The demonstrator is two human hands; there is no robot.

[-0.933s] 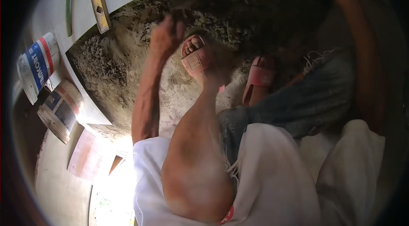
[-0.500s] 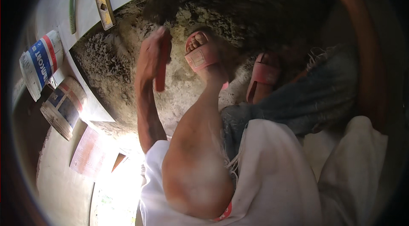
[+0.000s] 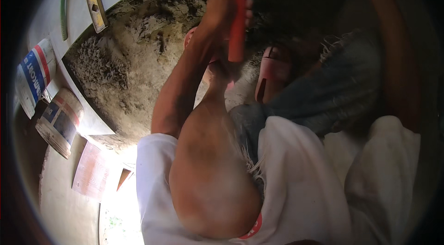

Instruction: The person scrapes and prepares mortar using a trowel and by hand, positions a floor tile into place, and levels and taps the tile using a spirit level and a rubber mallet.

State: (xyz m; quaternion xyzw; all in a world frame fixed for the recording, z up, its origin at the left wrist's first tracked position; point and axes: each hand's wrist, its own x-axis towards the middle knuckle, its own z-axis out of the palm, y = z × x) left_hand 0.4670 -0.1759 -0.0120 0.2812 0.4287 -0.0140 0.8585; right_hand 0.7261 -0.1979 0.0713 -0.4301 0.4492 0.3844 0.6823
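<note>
My left hand (image 3: 224, 7) is closed around the red handle (image 3: 237, 25) of a tool; the tool's working end is hidden in the dark at the top. The hand hangs over a rough grey mortar bed (image 3: 125, 74), just above my left foot (image 3: 217, 71) in a pink sandal. My other sandalled foot (image 3: 273, 71) stands to its right. My bare left knee (image 3: 212, 185) fills the lower middle. My right forearm (image 3: 397, 46) runs up the right side, and its hand is out of the picture.
A yellow spirit level (image 3: 95, 0) and a green-handled tool (image 3: 64, 2) lie on the pale floor at the upper left. Two printed sacks (image 3: 34, 76) (image 3: 60, 120) sit at the left edge. A brownish tile (image 3: 90, 171) lies below them.
My left hand has risen with the red-handled tool, from low over the mortar at the left to the upper middle. My right hand has left the picture at the top.
</note>
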